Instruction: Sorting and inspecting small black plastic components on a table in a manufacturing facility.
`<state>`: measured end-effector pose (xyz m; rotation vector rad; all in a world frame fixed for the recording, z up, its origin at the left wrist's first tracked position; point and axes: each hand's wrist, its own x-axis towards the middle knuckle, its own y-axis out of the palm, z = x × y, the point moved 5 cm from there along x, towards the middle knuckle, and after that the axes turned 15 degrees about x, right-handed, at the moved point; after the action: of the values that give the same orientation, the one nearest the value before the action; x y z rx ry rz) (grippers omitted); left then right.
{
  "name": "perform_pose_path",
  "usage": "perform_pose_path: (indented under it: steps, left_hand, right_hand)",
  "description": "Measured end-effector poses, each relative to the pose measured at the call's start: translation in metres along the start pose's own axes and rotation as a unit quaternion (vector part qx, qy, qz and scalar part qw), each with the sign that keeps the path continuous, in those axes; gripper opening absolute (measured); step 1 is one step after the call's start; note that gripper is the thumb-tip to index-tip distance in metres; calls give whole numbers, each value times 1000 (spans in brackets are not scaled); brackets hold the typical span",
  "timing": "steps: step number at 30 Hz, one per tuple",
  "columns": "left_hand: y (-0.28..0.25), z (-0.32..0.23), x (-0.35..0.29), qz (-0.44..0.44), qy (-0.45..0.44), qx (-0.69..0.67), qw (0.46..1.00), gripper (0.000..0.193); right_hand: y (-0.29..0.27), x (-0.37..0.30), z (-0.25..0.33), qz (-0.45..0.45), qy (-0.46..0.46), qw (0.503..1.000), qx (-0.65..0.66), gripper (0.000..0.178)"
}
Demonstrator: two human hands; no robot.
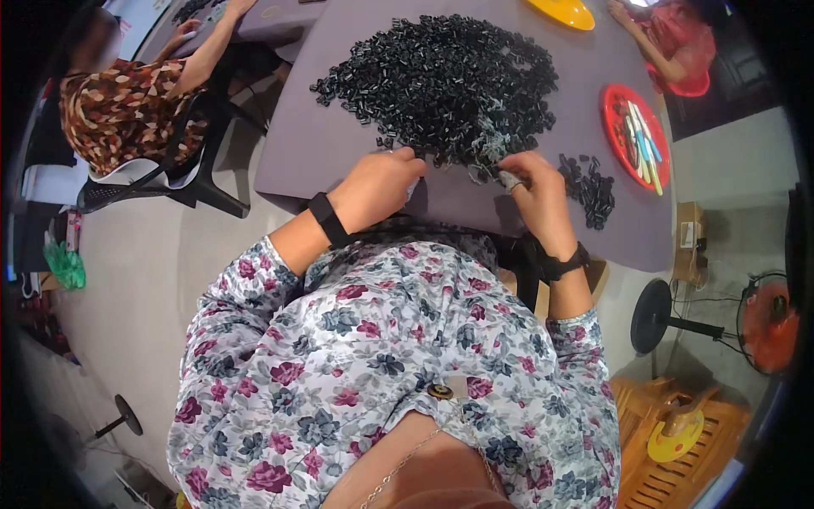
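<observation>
Hands at the near edge of the grey table [305,144], both working the front fringe of a big heap of small black parts [441,76]. Left hand [377,187] is curled into a loose fist, knuckles up, fingertips tucked at the pile's lower edge; it seems to be pinching something small, though the fingers hide it and I cannot tell what. Right hand [534,199] is bent over too, thumb and forefinger pressed together on a small pale piece just at the heap's rim, with a tangle of thin greyish strands [487,140] lying right above it. A smaller batch of black parts [589,191] sits apart to the right of that hand, near the table edge. Further right, a red plate [634,136] holds several pale stick-like tools, and a yellow dish [561,12] rests at the far side.

Judging by this, the good way is to draw from the loose front fringe, one piece at a time, keep the pinch close to the tabletop, and keep handled pieces well clear of the main heap so nothing mixes. Black wrist bands on both arms. Other people sit at the far left and far right corners, their hands at their own work.
</observation>
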<state>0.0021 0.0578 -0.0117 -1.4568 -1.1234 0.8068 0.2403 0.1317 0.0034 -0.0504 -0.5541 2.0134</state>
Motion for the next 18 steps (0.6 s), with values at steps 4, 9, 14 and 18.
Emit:
perform_pose_path:
  steps: [4, 9, 14, 18]
  left_hand:
    - [-4, -7, -3, -44, 13, 26, 999, 25]
    - [1, -5, -1, -60, 19, 31, 998, 28]
    - [-3, 3, -5, -69, -15, -47, 996, 30]
    - [-4, 13, -9, -5, -99, -260, 961, 25]
  right_hand:
    - [18, 0, 1, 49, 2, 999, -1, 29]
    - [41, 3, 4, 75, -46, 987, -133, 19]
    - [43, 4, 7, 88, -41, 983, -154, 18]
    - [36, 6, 6, 65, -40, 996, -40, 18]
